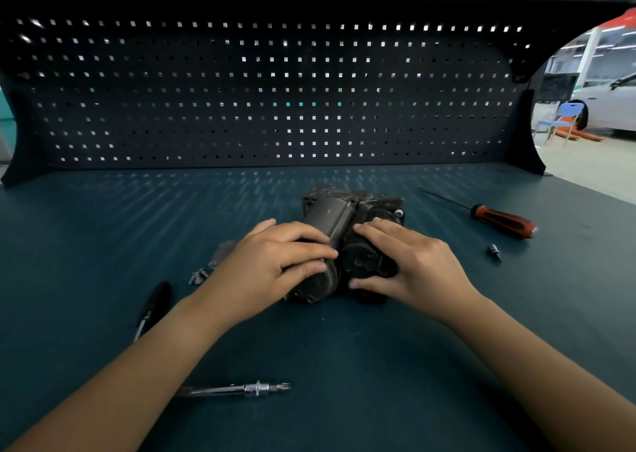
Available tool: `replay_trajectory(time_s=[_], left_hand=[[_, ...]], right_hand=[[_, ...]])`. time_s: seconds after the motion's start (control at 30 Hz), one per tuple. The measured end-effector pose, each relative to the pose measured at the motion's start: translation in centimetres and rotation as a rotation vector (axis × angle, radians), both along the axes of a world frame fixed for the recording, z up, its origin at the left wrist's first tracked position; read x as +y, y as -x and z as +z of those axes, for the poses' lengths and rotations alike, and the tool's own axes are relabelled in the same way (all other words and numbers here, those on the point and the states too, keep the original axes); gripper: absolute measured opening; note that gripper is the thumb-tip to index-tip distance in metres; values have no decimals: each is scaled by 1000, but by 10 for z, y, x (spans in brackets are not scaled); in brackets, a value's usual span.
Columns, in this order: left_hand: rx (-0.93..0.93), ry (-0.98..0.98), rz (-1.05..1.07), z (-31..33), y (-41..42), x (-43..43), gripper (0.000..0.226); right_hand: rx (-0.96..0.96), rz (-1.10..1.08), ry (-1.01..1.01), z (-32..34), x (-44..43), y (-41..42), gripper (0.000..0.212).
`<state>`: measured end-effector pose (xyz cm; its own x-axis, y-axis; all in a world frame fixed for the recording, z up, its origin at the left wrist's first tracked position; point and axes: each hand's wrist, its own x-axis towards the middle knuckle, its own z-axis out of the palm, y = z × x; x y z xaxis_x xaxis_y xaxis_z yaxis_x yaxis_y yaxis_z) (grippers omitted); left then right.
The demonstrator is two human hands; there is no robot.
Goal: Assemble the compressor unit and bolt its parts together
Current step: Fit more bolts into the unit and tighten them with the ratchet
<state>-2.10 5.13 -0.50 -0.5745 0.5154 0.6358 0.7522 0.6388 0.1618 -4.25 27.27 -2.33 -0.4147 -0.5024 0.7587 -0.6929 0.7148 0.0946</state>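
Observation:
The dark metal compressor unit (339, 210) lies in the middle of the green bench top, its grey motor cylinder on the left and a black round part (366, 262) on the right. My left hand (275, 262) grips the near end of the cylinder, fingers curled over its top. My right hand (409, 258) holds the black round part, fingers over it and thumb under its near edge. Several loose bolts (199, 276) and a small metal bracket (222, 252) lie just left of my left hand.
An orange-and-black screwdriver (502, 222) lies at the right, a small bit (494, 252) near it. A black-handled tool (153, 308) lies at the left, and a chrome bit driver (241, 389) near the front. A perforated back panel (275, 90) closes the bench's far side.

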Motion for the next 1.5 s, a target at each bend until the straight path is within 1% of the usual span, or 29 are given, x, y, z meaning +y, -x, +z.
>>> replay_trajectory(time_s=[0.13, 0.4, 0.53, 0.6, 0.7, 0.73, 0.8, 0.9, 1.0, 1.07, 1.23, 1.4, 1.5], left_hand=[[-20, -38, -13, -3, 2, 1, 37], [115, -19, 8, -12, 0, 7, 29], [162, 2, 16, -14, 0, 9, 28], [173, 10, 16, -14, 0, 9, 27], [187, 16, 10, -14, 1, 8, 30], [198, 17, 8, -15, 2, 8, 32], [229, 16, 6, -16, 3, 9, 39], [254, 9, -3, -17, 3, 9, 39], [247, 0, -5, -18, 4, 9, 39], [232, -11, -12, -17, 4, 10, 41], [208, -6, -26, -15, 5, 10, 40], [77, -101, -26, -16, 6, 9, 28], [122, -75, -39, -15, 6, 9, 30]], right_hand=[[-19, -11, -6, 0, 1, -2, 63], [-50, -20, -25, 0, 3, -4, 63], [-73, -31, -82, 2, 4, -4, 64], [-164, 3, -75, 7, 5, -3, 67], [-424, 99, 176, 18, 3, -7, 62], [-461, 99, 207, 19, 2, -7, 59], [-457, 19, 134, 17, -4, -7, 55], [-458, -89, 48, 16, -13, -6, 54], [-443, -117, 11, 17, -19, -4, 40], [-435, -126, -9, 18, -21, -3, 37], [-470, -122, 12, 18, -21, -4, 35], [-476, -153, 20, 19, -26, -3, 31], [-489, -167, 19, 20, -27, -3, 36]])
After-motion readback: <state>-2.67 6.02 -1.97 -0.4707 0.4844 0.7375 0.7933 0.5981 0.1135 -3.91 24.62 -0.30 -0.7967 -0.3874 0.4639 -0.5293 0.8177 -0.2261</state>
